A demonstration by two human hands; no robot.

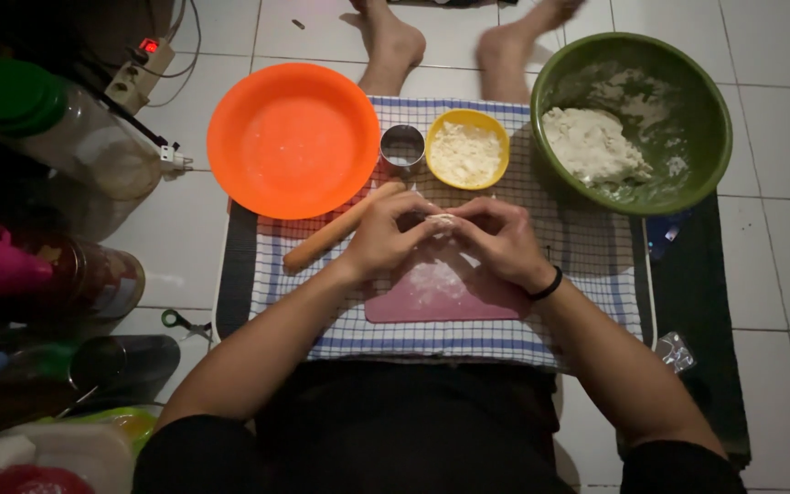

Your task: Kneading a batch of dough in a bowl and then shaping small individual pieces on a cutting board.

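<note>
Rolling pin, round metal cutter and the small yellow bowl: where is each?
Rolling pin [322, 243]: head view, on its bare wooden shaft left of the hands.
Metal cutter [401, 136]: head view, on its far rim.
Yellow bowl [465, 117]: head view, on its far rim.

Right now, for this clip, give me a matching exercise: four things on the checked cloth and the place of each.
Things:
1. orange plate
2. green bowl
3. rolling pin
4. pink board

Places:
A. under both hands
B. far right, with a lump of dough in it
C. far left corner of the cloth
D. slanted, just beside the left hand

Pairs: 1-C, 2-B, 3-D, 4-A
</note>
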